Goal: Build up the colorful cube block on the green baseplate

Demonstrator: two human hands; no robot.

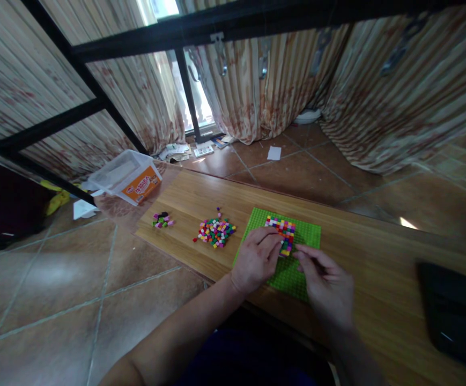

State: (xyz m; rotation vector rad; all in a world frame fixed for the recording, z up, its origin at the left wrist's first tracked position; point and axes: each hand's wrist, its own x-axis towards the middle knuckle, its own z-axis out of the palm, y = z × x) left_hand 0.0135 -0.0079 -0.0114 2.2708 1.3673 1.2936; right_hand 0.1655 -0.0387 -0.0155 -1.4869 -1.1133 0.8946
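Observation:
A bright green studded baseplate (289, 279) lies on the wooden table. Small coloured bricks (283, 224) form a tight patch on it, its left and near part covered by my left hand. My left hand (259, 254) is over this patch, fingers pinched together; a small white brick (282, 242) shows at the fingertips. To the right of the patch, my right hand (325, 276) has its thumb and forefinger pinched close to the bricks' edge. Whatever it holds is too small to make out.
Left of the baseplate lies a heap of mixed bricks (215, 231), then a smaller pile (162, 220) of pink, green and black ones. A clear plastic box (126, 174) with an orange label stands at the table's far left end. A black flat device (456, 311) lies at the right.

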